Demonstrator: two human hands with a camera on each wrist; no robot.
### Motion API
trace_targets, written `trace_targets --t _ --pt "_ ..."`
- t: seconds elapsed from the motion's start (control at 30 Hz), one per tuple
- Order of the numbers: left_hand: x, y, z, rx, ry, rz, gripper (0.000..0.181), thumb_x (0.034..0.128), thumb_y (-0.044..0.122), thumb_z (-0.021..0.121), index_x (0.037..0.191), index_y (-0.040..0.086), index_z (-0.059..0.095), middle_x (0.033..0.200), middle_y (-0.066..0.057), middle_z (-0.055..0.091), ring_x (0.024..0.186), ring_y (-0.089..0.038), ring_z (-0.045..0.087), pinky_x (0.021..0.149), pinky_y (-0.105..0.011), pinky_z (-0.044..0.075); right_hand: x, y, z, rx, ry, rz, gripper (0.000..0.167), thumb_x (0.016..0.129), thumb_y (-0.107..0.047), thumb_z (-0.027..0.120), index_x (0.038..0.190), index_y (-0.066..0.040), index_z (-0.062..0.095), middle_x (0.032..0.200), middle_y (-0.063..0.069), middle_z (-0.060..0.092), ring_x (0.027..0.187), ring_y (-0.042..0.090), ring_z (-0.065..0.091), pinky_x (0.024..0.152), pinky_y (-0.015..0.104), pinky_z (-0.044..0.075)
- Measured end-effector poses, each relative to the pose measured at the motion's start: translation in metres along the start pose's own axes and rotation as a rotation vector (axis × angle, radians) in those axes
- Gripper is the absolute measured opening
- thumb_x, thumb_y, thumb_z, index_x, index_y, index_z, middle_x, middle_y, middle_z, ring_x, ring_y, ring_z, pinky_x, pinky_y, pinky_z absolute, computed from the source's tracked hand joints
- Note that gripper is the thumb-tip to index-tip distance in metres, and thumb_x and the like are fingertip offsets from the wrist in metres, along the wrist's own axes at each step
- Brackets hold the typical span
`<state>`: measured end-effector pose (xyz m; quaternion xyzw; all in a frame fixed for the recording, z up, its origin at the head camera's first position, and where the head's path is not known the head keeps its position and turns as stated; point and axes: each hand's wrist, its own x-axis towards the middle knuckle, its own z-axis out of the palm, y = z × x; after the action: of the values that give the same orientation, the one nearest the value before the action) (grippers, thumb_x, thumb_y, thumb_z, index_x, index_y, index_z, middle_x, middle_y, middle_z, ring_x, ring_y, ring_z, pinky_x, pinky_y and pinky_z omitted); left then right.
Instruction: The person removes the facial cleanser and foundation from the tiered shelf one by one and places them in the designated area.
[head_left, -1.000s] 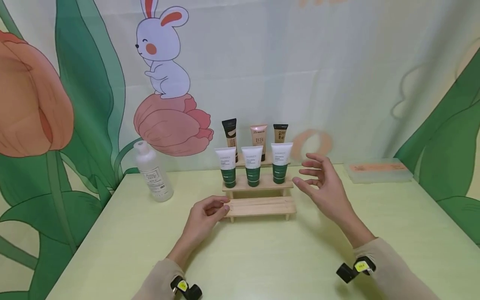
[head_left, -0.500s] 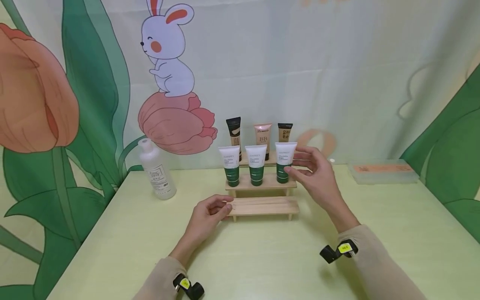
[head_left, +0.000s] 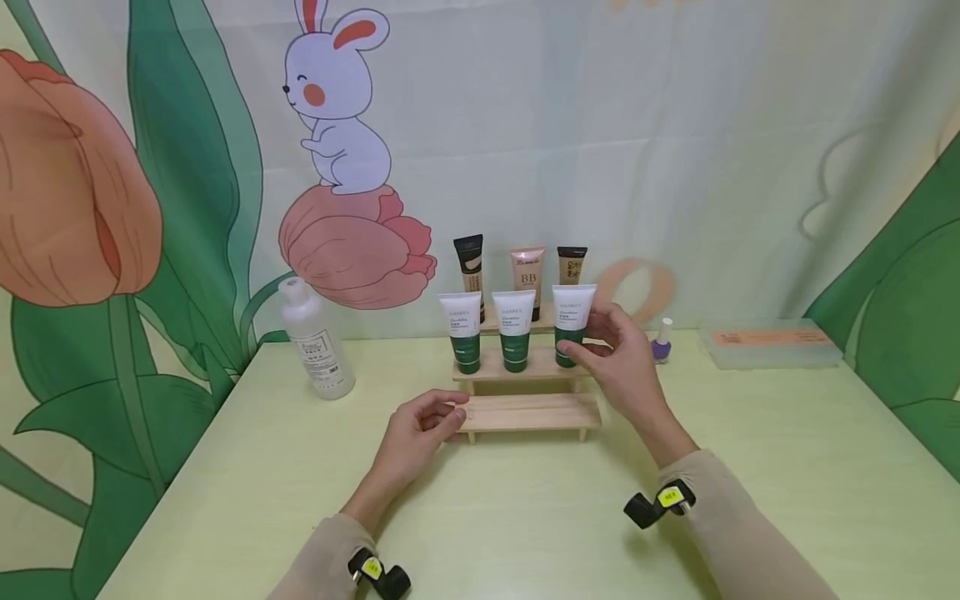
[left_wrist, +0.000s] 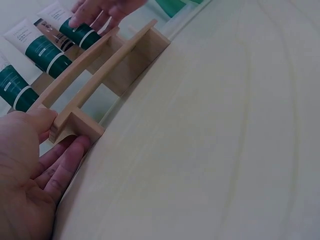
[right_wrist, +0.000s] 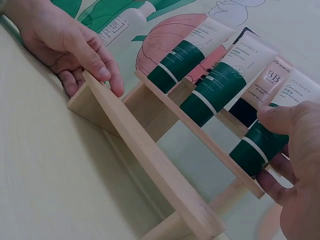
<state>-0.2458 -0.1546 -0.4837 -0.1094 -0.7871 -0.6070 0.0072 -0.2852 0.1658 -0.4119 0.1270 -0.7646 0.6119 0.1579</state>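
Observation:
A stepped wooden display rack stands at mid-table. My left hand grips the left end of its lowest step; in the left wrist view the thumb lies against the wood and the fingers curl by the end support. On the middle step, three white-and-green squeeze tubes stand on their caps: a left tube, a centre tube and a right tube. My right hand pinches the right tube between thumb and fingers, low on its green part. The lowest step bears nothing.
Behind, the top step carries a black-and-beige tube, a pink BB cream tube and a gold tube. A white bottle stands left. Right are a purple nail polish bottle and a flat clear case.
My right hand has moved left from beside the rack and taken hold of the right tube. The nail polish bottle behind it has come into view. The left hand keeps its grip.

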Motion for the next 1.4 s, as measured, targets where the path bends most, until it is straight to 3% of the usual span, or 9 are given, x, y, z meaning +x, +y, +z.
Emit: trace_targets --t 0.33,0.7,0.97,1.4 --pt "0.0 -0.002 -0.001 -0.016 -0.001 -0.004 0.021 0.1081 0.014 0.076 0.129 0.014 0.08 0.105 -0.011 0.078 0.091 -0.021 0.076 0.083 -0.03 0.068 -0.001 -0.001 -0.003 -0.036 0.033 -0.013 0.054 0.098 -0.011 0.088 0.145 -0.003 0.062 0.131 0.015 0.074 0.118 0.022 0.069 0.097 0.022 0.061" --pt "0.001 -0.002 0.001 -0.028 -0.007 -0.007 0.023 0.1082 0.012 0.076 0.131 0.012 0.079 0.108 -0.013 0.079 0.093 -0.023 0.079 0.084 -0.031 0.069 0.004 -0.019 -0.029 -0.052 0.078 -0.122 0.049 0.101 -0.002 0.082 0.144 0.002 0.06 0.128 0.016 0.071 0.108 0.015 0.067 0.091 0.017 0.06" --pt "0.003 -0.004 0.0 -0.012 -0.011 0.007 0.023 0.1084 0.014 0.076 0.131 0.013 0.079 0.107 -0.013 0.079 0.091 -0.022 0.079 0.083 -0.03 0.069 0.012 -0.033 -0.074 -0.154 0.158 -0.136 0.048 0.102 -0.004 0.08 0.146 -0.004 0.059 0.128 -0.003 0.067 0.11 0.014 0.065 0.092 0.014 0.057" --pt "0.0 0.001 0.002 -0.018 -0.006 -0.001 0.023 0.1088 0.011 0.074 0.131 0.011 0.078 0.107 -0.014 0.078 0.092 -0.023 0.079 0.083 -0.031 0.069 0.004 -0.022 -0.151 -0.307 0.272 -0.082 0.055 0.105 -0.007 0.076 0.156 -0.006 0.054 0.126 -0.018 0.058 0.113 0.004 0.061 0.093 0.006 0.051"
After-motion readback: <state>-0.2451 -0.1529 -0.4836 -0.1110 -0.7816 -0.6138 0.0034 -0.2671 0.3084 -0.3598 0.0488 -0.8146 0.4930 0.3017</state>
